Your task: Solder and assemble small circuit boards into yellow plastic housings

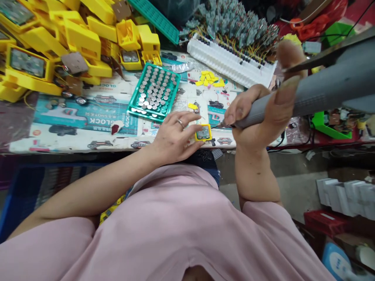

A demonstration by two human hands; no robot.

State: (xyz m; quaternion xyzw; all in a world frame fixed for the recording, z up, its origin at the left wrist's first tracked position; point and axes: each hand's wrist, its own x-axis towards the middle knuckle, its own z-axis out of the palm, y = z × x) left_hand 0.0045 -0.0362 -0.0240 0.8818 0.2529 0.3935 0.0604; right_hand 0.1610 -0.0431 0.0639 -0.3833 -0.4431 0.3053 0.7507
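My right hand (263, 105) is wrapped round a grey electric screwdriver (316, 88), which slants down to the left. Its thin bit reaches the right edge of a small yellow plastic case (206, 139); whether it sits in a screw is too small to tell. A circuit board (202, 132) lies inside the case. With a ring on one finger, my left hand (178, 136) grips the case from its left side, fingertips on the edge. Just beyond lies a small yellow piece (192, 106), apart from both hands.
Left of centre, a green tray (130, 105) holds many button cells. Yellow cases (82, 39) are heaped at the back left. A white rack (228, 58) with wired boards stands at the back. Small yellow pieces (208, 78) lie before it; a green bin (331, 127) is at right.
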